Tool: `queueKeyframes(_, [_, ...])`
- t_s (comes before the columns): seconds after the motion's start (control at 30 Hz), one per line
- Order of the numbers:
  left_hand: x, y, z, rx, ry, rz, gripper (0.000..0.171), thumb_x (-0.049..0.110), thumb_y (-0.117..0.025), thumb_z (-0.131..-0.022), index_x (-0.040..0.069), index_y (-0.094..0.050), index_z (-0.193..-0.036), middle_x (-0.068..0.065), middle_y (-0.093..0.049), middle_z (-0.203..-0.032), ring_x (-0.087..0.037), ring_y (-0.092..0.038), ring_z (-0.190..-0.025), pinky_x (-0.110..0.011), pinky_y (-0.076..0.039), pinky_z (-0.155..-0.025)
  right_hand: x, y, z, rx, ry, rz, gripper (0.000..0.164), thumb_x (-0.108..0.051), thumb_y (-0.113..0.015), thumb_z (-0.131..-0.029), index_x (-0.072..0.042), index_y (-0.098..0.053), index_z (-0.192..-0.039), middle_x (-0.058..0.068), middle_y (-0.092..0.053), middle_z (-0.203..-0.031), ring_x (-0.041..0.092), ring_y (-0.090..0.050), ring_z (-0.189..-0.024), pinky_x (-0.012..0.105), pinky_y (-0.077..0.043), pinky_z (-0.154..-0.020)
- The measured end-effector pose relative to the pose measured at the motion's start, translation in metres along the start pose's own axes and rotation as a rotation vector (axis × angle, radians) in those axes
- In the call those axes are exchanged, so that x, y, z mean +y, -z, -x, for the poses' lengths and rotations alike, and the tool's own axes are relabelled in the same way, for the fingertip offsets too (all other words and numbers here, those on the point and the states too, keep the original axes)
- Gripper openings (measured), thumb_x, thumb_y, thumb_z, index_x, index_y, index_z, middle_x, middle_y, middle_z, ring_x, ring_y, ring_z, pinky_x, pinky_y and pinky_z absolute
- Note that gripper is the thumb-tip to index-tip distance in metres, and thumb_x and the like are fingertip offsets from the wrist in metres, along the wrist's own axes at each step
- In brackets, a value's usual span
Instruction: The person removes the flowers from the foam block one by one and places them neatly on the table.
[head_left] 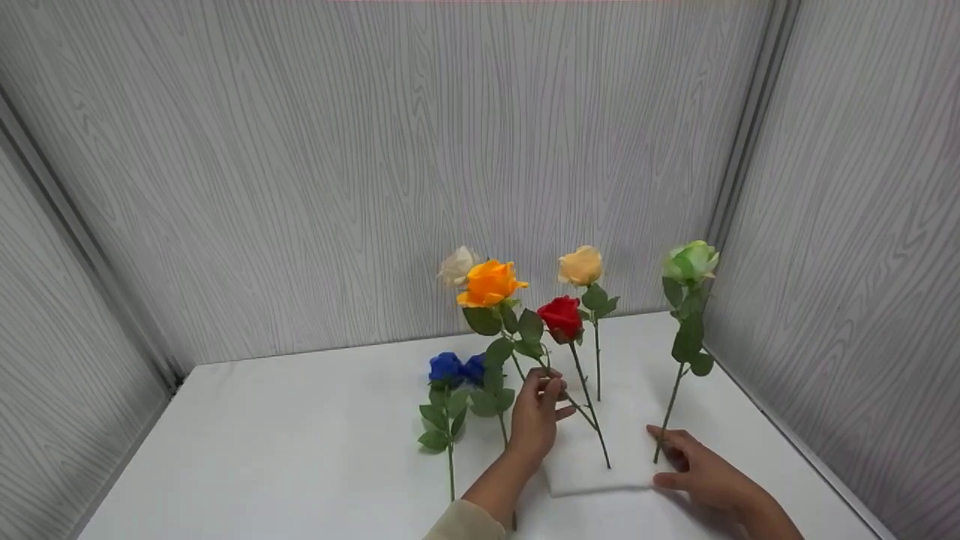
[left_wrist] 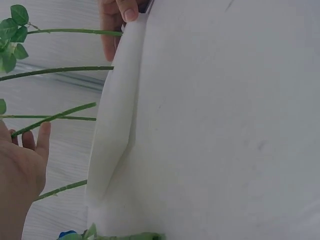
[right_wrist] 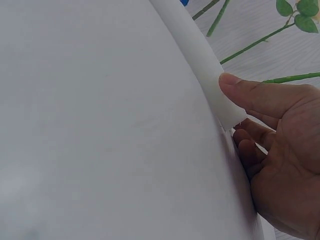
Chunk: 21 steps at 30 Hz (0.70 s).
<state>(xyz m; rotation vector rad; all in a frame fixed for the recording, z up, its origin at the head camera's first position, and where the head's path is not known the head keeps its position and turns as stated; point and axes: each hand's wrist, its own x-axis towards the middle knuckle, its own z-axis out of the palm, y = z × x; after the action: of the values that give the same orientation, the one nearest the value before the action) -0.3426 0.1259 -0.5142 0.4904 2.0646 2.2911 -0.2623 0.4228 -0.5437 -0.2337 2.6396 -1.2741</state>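
Observation:
My left hand [head_left: 536, 416] pinches the stem of an orange rose [head_left: 491, 283]. In the left wrist view that stem [left_wrist: 75, 110] ends free, just above a white foam block [left_wrist: 117, 125]. My right hand [head_left: 701, 469] grips the block's right end, its thumb [right_wrist: 250, 94] on the front face and the fingers behind. A green rose [head_left: 691, 261] stands upright in the foam beside the right hand. A red rose [head_left: 562, 316], leaning left, and a peach rose [head_left: 581, 266] also stand in the block. Behind the orange rose, a white rose [head_left: 457, 266] is partly hidden.
Two blue roses, one nearer [head_left: 445, 369] and one partly covered by leaves [head_left: 475, 369], lie on the white table [head_left: 300, 435] left of the block. Wood-grained panels [head_left: 337, 187] enclose the table at the back and both sides.

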Motion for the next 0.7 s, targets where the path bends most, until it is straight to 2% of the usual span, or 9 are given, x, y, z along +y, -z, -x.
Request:
queueKeyframes(0.2, [0.005, 0.005, 0.004, -0.024, 0.019, -0.021, 0.032, 0.042, -0.052, -0.115, 0.016, -0.057, -0.132, -0.007, -0.063, -0.122, -0.015, -0.066, -0.110, -0.037, -0.068, -0.094, 0.002, -0.001, -0.001, 0.001, -0.001, 0.022, 0.089, -0.030, -0.085, -0.095, -0.007, -0.039, -0.167, 0.021, -0.051, -0.150, 0.040, -0.049, -0.141, 0.013, -0.045, -0.097])
queueKeyframes(0.43, [0.013, 0.012, 0.005, -0.045, -0.006, -0.049, 0.031, 0.042, -0.050, -0.115, 0.018, -0.057, -0.134, -0.006, -0.062, -0.120, -0.016, -0.065, -0.109, -0.040, -0.069, -0.092, -0.003, 0.001, -0.001, -0.004, -0.016, 0.023, 0.092, -0.034, -0.085, -0.094, -0.007, -0.037, -0.168, 0.024, -0.049, -0.154, 0.048, -0.048, -0.146, 0.042, -0.048, -0.113])
queueKeyframes(0.57, [0.015, 0.016, 0.006, -0.050, -0.006, -0.060, 0.037, 0.048, -0.050, -0.113, 0.020, -0.057, -0.135, -0.005, -0.061, -0.120, -0.015, -0.065, -0.109, -0.039, -0.068, -0.093, -0.002, 0.001, -0.002, -0.006, -0.019, 0.037, 0.092, -0.034, -0.085, -0.094, -0.007, -0.037, -0.168, 0.023, -0.050, -0.153, 0.046, -0.049, -0.145, 0.038, -0.049, -0.111])
queueKeyframes(0.7, [0.017, 0.021, 0.009, -0.057, -0.005, -0.070, 0.038, 0.048, -0.051, -0.112, 0.019, -0.057, -0.137, -0.007, -0.061, -0.121, -0.016, -0.065, -0.109, -0.038, -0.069, -0.091, -0.002, 0.000, -0.003, -0.002, -0.030, 0.043, 0.091, -0.033, -0.085, -0.095, -0.007, -0.038, -0.168, 0.022, -0.051, -0.152, 0.045, -0.050, -0.144, 0.043, -0.049, -0.112])
